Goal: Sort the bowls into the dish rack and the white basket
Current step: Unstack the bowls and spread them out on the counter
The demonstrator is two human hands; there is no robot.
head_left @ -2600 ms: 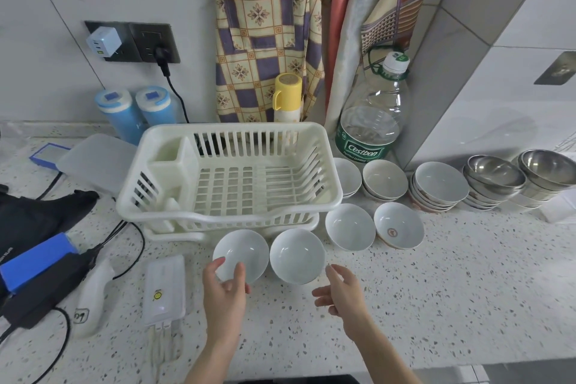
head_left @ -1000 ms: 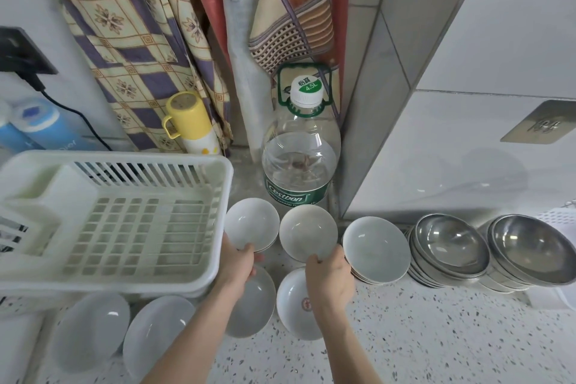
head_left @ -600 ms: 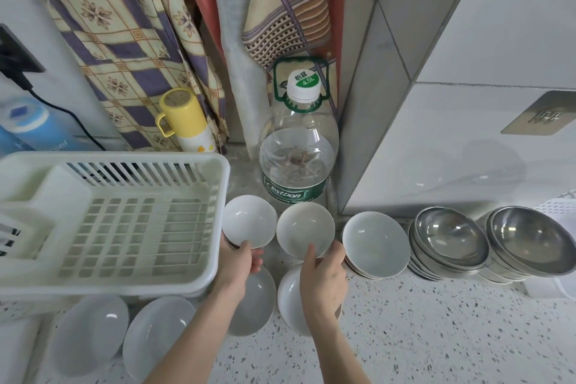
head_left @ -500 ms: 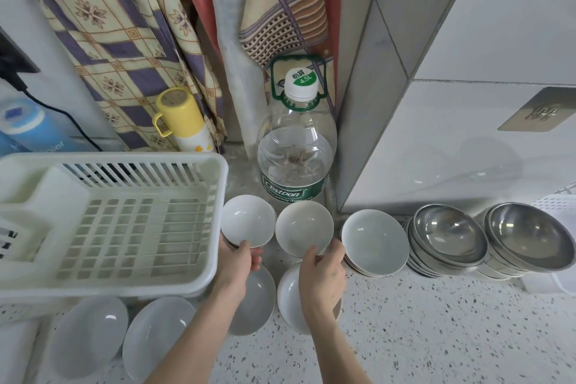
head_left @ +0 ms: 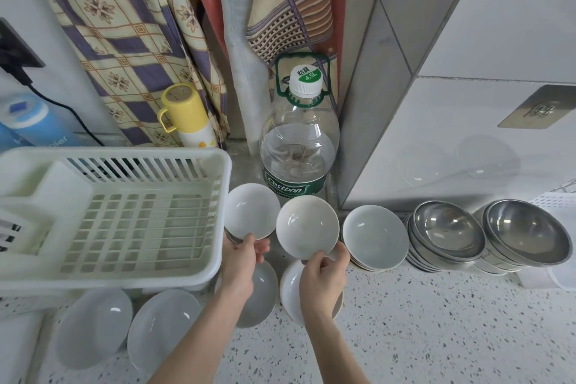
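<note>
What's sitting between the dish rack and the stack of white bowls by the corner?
In the head view, two white bowls: one held by the left hand, one by the right hand, between the dish rack and the stack.

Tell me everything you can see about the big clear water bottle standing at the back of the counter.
The large clear plastic water bottle stands upright on the speckled counter, in the corner by the grey tiled wall. It has a white cap with a green 4.5L sticker, a green carry handle raised behind the neck, and a green Cestbon label around its base. It looks nearly empty. Two white ceramic bowls sit just in front of it.
</note>
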